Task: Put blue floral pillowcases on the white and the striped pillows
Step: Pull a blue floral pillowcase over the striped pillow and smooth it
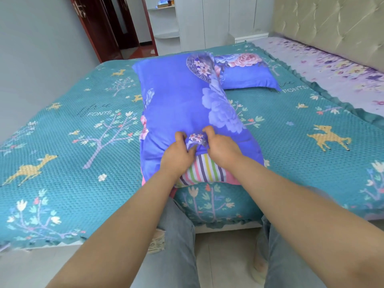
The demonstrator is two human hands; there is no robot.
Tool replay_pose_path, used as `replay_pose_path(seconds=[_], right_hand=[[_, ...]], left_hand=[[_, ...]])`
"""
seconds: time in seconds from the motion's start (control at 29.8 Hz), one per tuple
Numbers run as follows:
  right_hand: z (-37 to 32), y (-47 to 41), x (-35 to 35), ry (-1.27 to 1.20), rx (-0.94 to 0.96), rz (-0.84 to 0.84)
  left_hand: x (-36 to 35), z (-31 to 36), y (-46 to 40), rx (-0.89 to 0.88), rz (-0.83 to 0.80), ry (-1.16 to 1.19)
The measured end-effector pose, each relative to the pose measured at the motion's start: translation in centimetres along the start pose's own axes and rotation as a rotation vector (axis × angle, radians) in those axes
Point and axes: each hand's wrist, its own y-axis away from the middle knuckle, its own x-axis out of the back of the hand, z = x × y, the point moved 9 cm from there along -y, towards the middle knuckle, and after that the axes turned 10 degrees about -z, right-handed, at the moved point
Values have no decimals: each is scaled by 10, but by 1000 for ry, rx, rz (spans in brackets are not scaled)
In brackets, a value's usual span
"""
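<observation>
Striped pillow (pixel 202 170): lies lengthwise on the bed, mostly inside a blue floral pillowcase; only its near end, with coloured stripes and a pink edge, shows at the bed's near edge.
Blue floral pillowcase (pixel 178 104): drawn over the striped pillow from the far end down to a bunched opening just above the exposed stripes; large pale flowers run along its right side.
Left hand (pixel 178 156): on the pillowcase opening, left of the exposed stripes; its fingers (pixel 180 137) are curled and gather a fold of the blue fabric.
Right hand (pixel 222 149): just beside the left hand, on the same opening, right of the exposed stripes; its fingers (pixel 208 130) are bent and pinch the fabric edge, with a small flowered bunch of cloth between the two hands.
Second pillow (pixel 247 73): already in a blue floral case, lying flat beyond and to the right of the striped pillow, partly hidden behind that pillow's far end; whether it is the white pillow cannot be told.
Bed cover (pixel 72 125): teal, waffle-textured, printed with trees, deer and the word FONTS; it lies under both pillows.
Purple floral sheet (pixel 332 67): far right of the striped pillow, along the padded headboard (pixel 336 23).
Legs in pale jeans (pixel 176 246): below the near end of the striped pillow, standing on the floor against the bed.
Dark red door (pixel 99 28): beyond the striped pillow to the left, beside white shelves (pixel 164 21).
</observation>
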Motion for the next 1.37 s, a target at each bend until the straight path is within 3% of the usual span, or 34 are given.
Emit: replay_pose_path(seconds=[0.1, 0.17, 0.23, 0.34, 0.57, 0.74, 0.94, 1.24, 1.37], right_hand=[[2, -2, -6, -62, 4, -92], [-1, 1, -12, 17, 32, -218], [-5, 2, -15, 187, 47, -256], [-5, -3, -14, 367, -20, -282], [-1, 14, -57, 282, -18, -608], [14, 25, -77, 221, -31, -458], [28, 55, -68, 162, -27, -281], [27, 42, -37, 51, -45, -162], [29, 44, -31, 151, -55, -24]], left_hand=[[-6, -4, 0, -40, -112, -60], [-10, -8, -1, -21, -225, -261], [-5, -10, -4, 4, -154, -385], [-12, -8, -6, 61, -118, -355], [-70, -11, 25, -32, -495, -164], [-87, -19, 43, -41, -519, 35], [-92, -17, 52, -55, -388, -193], [-63, 1, 36, -77, -275, -214], [-51, 5, 35, -105, -147, -367]])
